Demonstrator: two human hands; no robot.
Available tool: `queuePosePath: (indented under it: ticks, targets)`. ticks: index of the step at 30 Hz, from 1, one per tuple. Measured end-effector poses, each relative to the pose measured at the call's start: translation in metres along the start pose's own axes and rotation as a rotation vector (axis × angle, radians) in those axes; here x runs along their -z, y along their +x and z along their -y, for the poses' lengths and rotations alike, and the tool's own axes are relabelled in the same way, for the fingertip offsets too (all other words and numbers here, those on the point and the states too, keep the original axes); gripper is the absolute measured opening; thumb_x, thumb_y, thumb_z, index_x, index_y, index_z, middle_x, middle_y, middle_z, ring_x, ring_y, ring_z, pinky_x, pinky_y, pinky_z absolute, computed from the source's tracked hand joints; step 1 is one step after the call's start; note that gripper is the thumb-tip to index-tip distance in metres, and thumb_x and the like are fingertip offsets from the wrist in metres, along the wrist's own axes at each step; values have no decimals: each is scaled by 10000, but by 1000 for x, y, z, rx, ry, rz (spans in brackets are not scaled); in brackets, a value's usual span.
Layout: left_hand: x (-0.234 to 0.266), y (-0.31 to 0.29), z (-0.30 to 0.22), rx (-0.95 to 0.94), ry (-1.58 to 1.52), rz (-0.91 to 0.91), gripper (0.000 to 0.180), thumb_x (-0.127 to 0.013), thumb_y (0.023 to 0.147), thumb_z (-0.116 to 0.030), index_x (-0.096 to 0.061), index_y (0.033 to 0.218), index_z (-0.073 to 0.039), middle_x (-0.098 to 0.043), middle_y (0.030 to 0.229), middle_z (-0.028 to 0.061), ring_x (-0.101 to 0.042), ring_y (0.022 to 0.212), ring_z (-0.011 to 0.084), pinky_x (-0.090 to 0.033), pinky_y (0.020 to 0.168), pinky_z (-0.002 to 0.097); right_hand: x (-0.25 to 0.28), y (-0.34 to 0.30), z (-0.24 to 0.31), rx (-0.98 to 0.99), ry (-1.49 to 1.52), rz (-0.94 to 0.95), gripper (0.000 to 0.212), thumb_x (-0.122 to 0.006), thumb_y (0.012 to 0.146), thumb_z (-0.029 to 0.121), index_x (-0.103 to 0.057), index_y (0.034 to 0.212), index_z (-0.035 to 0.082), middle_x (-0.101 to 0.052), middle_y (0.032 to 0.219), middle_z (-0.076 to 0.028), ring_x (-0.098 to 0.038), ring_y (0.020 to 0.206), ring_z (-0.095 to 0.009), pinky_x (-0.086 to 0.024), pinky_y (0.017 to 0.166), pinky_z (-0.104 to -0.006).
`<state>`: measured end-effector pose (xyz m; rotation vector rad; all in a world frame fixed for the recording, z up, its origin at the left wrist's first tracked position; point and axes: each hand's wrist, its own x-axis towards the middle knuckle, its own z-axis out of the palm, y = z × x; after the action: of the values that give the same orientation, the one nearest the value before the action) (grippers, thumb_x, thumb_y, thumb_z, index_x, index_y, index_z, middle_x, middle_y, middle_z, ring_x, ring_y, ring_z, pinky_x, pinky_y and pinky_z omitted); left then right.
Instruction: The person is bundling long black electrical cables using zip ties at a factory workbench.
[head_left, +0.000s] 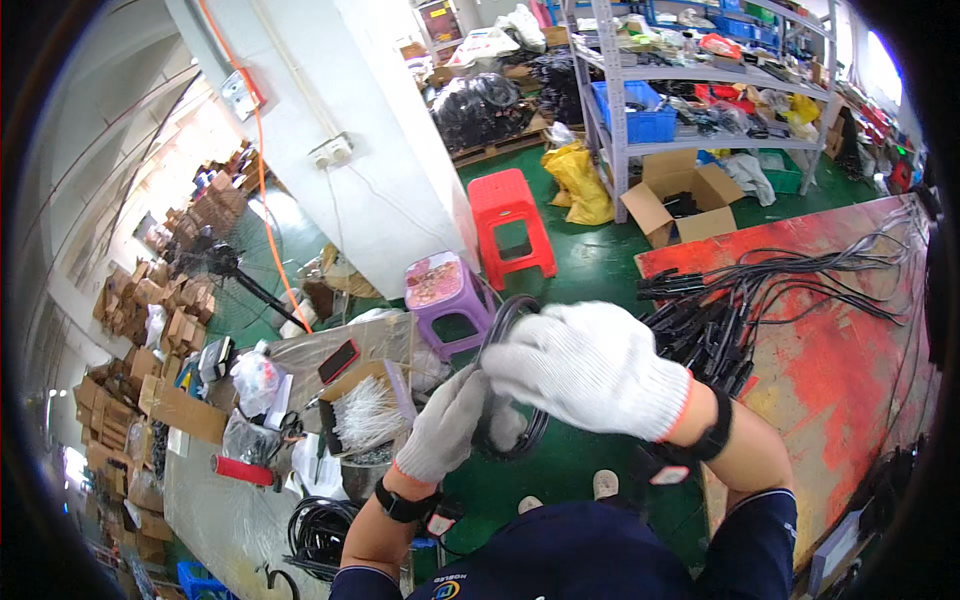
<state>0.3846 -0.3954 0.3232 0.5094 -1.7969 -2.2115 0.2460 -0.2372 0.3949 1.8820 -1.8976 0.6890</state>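
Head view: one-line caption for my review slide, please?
The gloved left hand and right hand hold a coiled black cable over a green floor.

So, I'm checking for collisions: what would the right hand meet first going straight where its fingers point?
Probably the left hand, close ahead of the right hand at the black cable coil; depth leaves contact unclear.

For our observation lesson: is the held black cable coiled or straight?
Coiled: the black cable forms round loops, held between the left hand and right hand.
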Motion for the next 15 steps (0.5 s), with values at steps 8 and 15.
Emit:
queuePosePath:
  ticks: [8, 15]
  targets:
    - [49, -50, -33, 484, 312, 232, 223, -773, 799, -107, -671, 974, -12, -646, 760, 8, -568, 621, 84, -419, 543, 246, -18, -105, -95, -146, 64, 203, 401, -652, 942, 339, -613, 1341, 341, -519, 733, -72, -613, 655, -281, -516, 564, -404]
    - [126, -110, -32, 573, 395, 86, 289, -810, 785, -86, -736, 1049, 4, -710, 864, -11, -592, 712, 44, -465, 624, 212, 33, -199, -181, -356, -601, 186, 167, -581, 863, 181, -628, 1023, 177, -636, 735, -48, -670, 686, -283, -504, 566, -420]
